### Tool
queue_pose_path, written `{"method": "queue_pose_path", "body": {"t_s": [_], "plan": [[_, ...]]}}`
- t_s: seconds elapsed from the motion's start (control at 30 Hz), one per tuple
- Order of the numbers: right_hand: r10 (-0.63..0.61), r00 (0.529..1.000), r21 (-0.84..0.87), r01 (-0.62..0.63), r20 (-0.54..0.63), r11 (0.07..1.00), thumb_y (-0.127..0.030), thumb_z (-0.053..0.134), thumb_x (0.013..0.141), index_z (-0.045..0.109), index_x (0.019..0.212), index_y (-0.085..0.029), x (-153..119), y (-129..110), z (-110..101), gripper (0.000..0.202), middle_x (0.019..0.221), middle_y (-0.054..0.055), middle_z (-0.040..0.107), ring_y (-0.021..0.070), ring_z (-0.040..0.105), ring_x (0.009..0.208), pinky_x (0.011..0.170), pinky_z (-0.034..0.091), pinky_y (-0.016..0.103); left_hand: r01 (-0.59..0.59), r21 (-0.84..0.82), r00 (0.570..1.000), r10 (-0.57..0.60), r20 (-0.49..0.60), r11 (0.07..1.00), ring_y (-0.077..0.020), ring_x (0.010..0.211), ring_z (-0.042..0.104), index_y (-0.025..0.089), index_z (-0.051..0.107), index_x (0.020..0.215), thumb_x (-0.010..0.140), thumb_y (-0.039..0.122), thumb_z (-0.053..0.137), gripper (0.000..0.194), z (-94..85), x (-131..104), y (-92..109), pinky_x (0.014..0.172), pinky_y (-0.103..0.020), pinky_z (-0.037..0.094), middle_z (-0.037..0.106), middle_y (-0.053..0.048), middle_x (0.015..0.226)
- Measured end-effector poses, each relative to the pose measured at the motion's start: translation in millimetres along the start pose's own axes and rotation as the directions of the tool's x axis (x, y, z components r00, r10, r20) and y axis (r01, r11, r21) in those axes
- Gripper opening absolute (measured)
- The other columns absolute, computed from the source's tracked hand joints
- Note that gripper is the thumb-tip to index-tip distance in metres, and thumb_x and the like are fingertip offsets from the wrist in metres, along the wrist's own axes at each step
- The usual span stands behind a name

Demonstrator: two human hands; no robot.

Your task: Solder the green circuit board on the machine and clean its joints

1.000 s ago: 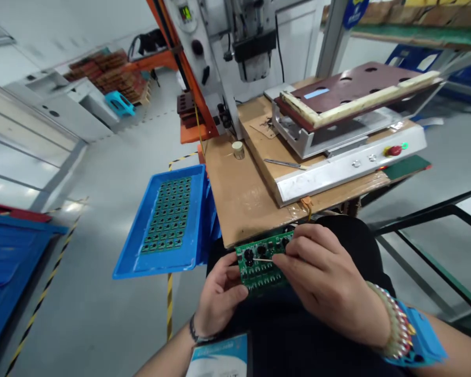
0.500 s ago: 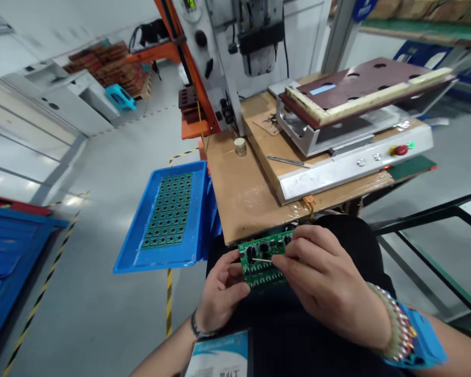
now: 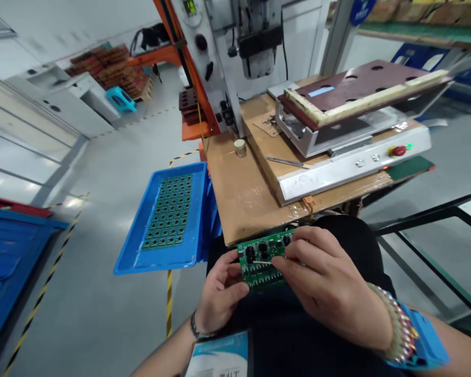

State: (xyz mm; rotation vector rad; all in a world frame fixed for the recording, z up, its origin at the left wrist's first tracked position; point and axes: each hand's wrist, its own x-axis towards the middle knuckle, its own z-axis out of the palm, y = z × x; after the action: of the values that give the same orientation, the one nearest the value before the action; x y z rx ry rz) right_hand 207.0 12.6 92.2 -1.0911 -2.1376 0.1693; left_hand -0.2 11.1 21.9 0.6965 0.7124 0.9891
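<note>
My left hand (image 3: 224, 285) grips the left end of a green circuit board (image 3: 259, 272), fingers behind it and thumb at its lower edge. The board carries black round parts and rows of small silvery parts, and is held above my lap. My right hand (image 3: 322, 277) pinches a thin pale stick (image 3: 262, 262), which looks like a toothpick or a swab. Its tip is at a black part near the board's left end; whether it touches is too small to tell. My right fingers hide the board's right end.
Left of the bench stands a blue tray (image 3: 131, 260) with rows of small green boards (image 3: 168, 212). On the brown bench (image 3: 243, 204) are a small round container (image 3: 240, 148), a thin tool (image 3: 286, 162) and a machine bed with a reddish-brown plate (image 3: 361, 86). A red button (image 3: 399, 151) sits at its front.
The stick's tip has shifted very slightly down against the board. Both hands keep their hold; the view has barely moved.
</note>
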Motion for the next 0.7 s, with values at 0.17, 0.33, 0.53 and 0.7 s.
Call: {"method": "queue_pose_path", "body": {"t_s": [0.17,0.33,0.53,0.7], "plan": [[0.013,1.0,-0.002,-0.013,-0.015,1.0,-0.007,0.053,0.086,0.066,0.084,-0.01,-0.1,0.3,-2.7,0.014,0.074,0.006,0.054,0.0178,0.044,0.084,0.076,0.042,0.033,0.004,-0.018,0.999,-0.003,0.04,1.0,-0.0183,0.079,0.07,0.033,0.065,0.115,0.074,0.022,0.075,0.043,2.9,0.7,3.3,0.071,-0.029,0.056,0.073,-0.004,0.09],[0.0,1.0,-0.001,0.0,-0.023,1.0,-0.007,0.052,0.086,0.066,0.084,-0.01,1.0,-0.4,-3.0,0.014,0.073,0.006,0.054,0.0181,0.044,0.084,0.076,0.042,0.033,-0.007,0.008,0.999,0.007,0.039,1.0,-0.0195,0.083,0.069,0.035,0.065,0.116,0.075,0.024,0.074,0.043,1.2,0.9,2.7,0.073,-0.03,0.056,0.074,-0.003,0.092],[-0.01,1.0,-0.01,0.009,-0.016,1.0,-0.007,0.05,0.087,0.066,0.084,-0.011,1.5,1.1,-2.5,0.017,0.073,0.006,0.054,0.0191,0.045,0.086,0.078,0.042,0.033,0.028,-0.004,1.0,-0.028,-0.004,1.0,-0.0223,0.081,0.069,0.03,0.062,0.117,0.071,0.024,0.077,0.049,0.8,0.4,3.6,0.072,-0.033,0.056,0.072,-0.004,0.089],[0.011,1.0,-0.024,-0.011,-0.021,1.0,-0.006,0.052,0.086,0.065,0.081,-0.011,1.9,2.7,-4.4,0.015,0.072,0.006,0.054,0.0185,0.045,0.086,0.076,0.043,0.033,0.048,-0.014,0.998,-0.049,-0.037,0.999,-0.0203,0.077,0.069,0.03,0.061,0.113,0.07,0.025,0.079,0.047,2.3,-0.4,5.0,0.074,-0.033,0.055,0.072,-0.002,0.087]]}}
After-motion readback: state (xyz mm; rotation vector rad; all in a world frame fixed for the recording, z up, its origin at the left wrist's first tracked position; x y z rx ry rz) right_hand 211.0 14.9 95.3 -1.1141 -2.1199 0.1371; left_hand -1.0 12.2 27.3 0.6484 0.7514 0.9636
